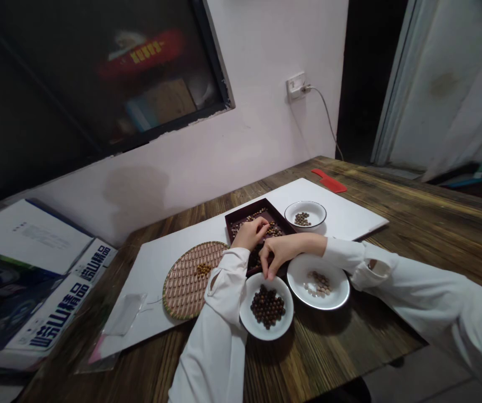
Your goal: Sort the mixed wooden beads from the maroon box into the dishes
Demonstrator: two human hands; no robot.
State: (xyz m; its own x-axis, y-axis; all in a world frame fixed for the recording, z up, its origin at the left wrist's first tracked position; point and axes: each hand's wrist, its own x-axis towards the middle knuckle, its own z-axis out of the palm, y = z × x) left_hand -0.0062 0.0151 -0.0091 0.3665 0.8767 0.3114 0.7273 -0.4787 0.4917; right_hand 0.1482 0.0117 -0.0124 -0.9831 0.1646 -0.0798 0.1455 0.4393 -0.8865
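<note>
Left hand (249,233) over the dark red tray (241,213) of mixed beads, fingers curled; can't tell if it holds any. Right hand (278,249) at the far rim of the white bowl (266,336) of dark beads (268,307), fingertips drawn close; grip contents hidden. Pale beads (318,283) in dish (329,305) beside it, on the surface (308,364).

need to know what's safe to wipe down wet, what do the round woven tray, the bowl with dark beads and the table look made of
Round woven tray: likely bamboo or similar plant strips, fairly matte, going by the interlaced pattern.
Bowl: white, seemingly glossy, perhaps enamelled metal or ceramic; its smooth surface leaves that open.
Table: brown wood, or a wood-look laminate, with dark streaked grain.
</note>
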